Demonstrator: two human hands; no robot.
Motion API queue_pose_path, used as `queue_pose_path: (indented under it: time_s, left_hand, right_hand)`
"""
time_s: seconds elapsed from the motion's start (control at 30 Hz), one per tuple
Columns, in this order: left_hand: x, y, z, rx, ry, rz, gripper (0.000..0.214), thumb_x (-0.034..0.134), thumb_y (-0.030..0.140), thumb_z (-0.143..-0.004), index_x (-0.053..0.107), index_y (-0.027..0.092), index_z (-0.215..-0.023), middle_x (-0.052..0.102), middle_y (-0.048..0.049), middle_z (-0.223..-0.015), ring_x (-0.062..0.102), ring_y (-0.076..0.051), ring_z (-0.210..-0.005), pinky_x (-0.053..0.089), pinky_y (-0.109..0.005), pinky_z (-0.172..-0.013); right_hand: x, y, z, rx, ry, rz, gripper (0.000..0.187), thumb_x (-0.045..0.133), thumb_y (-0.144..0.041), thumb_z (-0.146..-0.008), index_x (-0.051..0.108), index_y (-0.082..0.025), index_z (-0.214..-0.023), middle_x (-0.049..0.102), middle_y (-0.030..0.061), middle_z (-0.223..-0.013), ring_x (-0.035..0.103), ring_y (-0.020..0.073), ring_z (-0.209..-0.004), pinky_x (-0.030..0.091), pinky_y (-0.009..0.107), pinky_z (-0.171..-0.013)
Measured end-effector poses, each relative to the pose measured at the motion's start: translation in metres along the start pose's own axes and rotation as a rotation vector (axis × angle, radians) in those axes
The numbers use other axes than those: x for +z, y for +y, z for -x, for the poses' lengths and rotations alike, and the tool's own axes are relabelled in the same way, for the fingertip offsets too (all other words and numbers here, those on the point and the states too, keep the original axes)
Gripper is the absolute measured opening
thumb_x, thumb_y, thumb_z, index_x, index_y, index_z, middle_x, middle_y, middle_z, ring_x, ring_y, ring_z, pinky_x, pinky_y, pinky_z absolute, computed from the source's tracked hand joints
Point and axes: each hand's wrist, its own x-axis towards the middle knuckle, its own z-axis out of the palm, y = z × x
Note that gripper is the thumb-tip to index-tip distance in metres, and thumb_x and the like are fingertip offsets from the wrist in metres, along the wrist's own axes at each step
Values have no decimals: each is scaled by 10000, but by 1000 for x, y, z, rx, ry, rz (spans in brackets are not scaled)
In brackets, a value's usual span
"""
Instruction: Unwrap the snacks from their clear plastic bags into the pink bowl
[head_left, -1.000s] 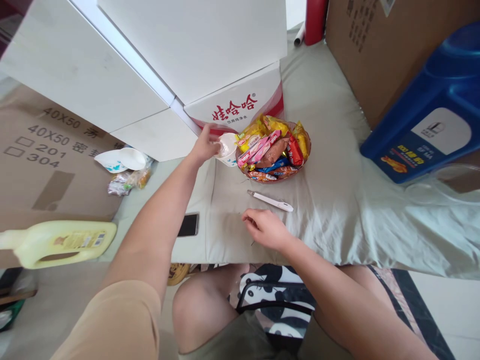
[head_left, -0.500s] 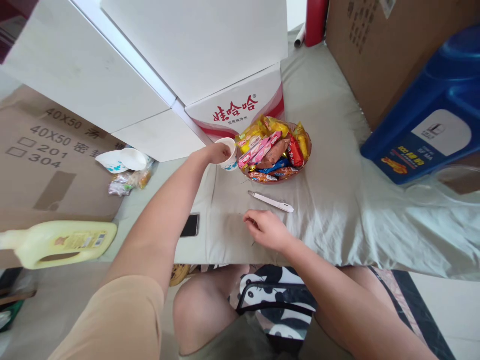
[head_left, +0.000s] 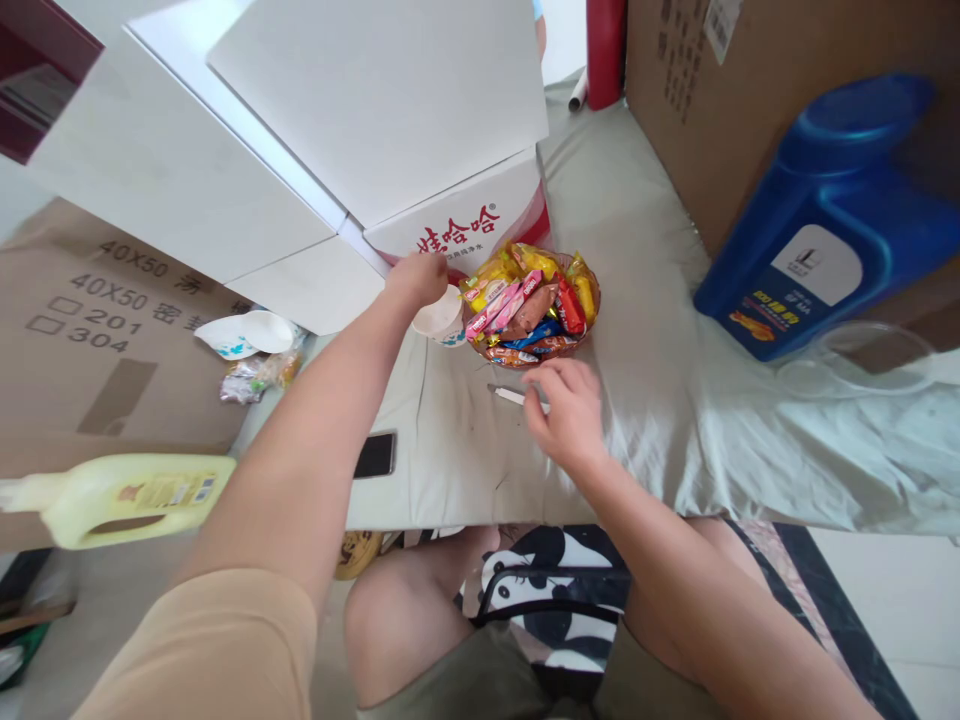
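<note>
My left hand (head_left: 421,278) is above the left rim of a white paper cup (head_left: 441,325) with blue print. Its fingers are curled closed, and whatever they may hold is hidden. Beside the cup, a round basket (head_left: 583,345) holds several wrapped snacks (head_left: 525,305) in yellow, pink, red, blue and brown. My right hand (head_left: 568,410) hovers low over the cloth in front of the basket, thumb and fingers apart. Under its fingertips lies a slim white box cutter (head_left: 511,396), its right end covered by the hand.
A phone (head_left: 375,455) lies near the table's front edge. White boxes (head_left: 382,110) stand behind the cup. At the left are paper cups (head_left: 244,335), a pale yellow jug (head_left: 142,498) and a carton (head_left: 67,390). A blue bottle (head_left: 817,210) stands at the right.
My left hand has come up out of the cup. My right hand has moved forward and right to the box cutter, its fingers spreading. The view has shifted slightly.
</note>
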Motion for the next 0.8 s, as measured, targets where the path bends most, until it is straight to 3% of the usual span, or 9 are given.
queue_pose_path:
  time_s: [0.07,0.13,0.23,0.33,0.4,0.47,0.67,0.8]
  left_hand:
    - [-13,16,21,2,109,-107,256,549,302,-827,705,175,-984,711,-177,-1056,639,-413,-1108,471,-573,-977]
    - [-20,31,48,80,130,-116,277,491,290,-872,694,169,-1016,707,-164,-1079,638,-371,-1103,482,-531,-997]
    - [-17,47,87,254,20,-29,357,523,362,-877,656,175,-1150,656,-151,-1248,600,-326,-1191,473,-488,-1063]
    - [4,51,111,373,-146,69,805,742,517,-718,502,173,-1406,535,-173,-1435,499,-373,-1352,414,-529,-1150]
    - [22,55,117,380,-173,137,1144,868,528,-571,356,149,-1522,423,-221,-1530,387,-434,-1452,351,-571,-1198]
    - [38,62,119,361,-136,187,1251,908,492,-541,274,153,-1565,374,-244,-1554,334,-457,-1487,322,-597,-1212]
    - [64,110,112,337,-92,233,1152,885,406,-652,233,213,-1582,344,-233,-1576,322,-433,-1510,399,-571,-1171]
    - [72,145,94,321,-78,251,1197,902,455,-633,222,218,-1589,335,-220,-1585,383,-437,-1473,441,-558,-1137]
  right_hand:
    - [-6,7,-2,29,67,129,273,505,-198,-931,712,-225,-1105,691,129,-1204,532,297,-1214,349,422,-1033]
    - [-8,15,-3,11,51,204,328,494,-167,-930,690,-228,-1186,677,119,-1282,496,296,-1264,317,433,-1050]
    - [-6,25,-6,-56,49,262,333,473,-191,-961,660,-234,-1233,663,109,-1341,454,294,-1318,268,450,-1070]
    - [-4,28,-8,-59,86,273,264,500,-250,-971,661,-225,-1178,680,125,-1288,428,307,-1340,236,468,-1083]
    - [-6,28,-8,-16,102,278,213,528,-268,-953,662,-213,-1109,695,131,-1213,431,319,-1323,236,479,-1078]
    - [-11,27,-6,35,121,287,181,549,-271,-929,654,-206,-1060,695,129,-1168,436,328,-1299,242,489,-1070]
    - [-38,41,0,138,229,288,161,535,-255,-899,635,-212,-1018,658,140,-1123,443,341,-1247,280,516,-1039]
    - [-51,50,-2,166,307,237,271,531,-257,-888,619,-208,-1140,532,170,-1316,427,336,-1286,329,495,-1037]
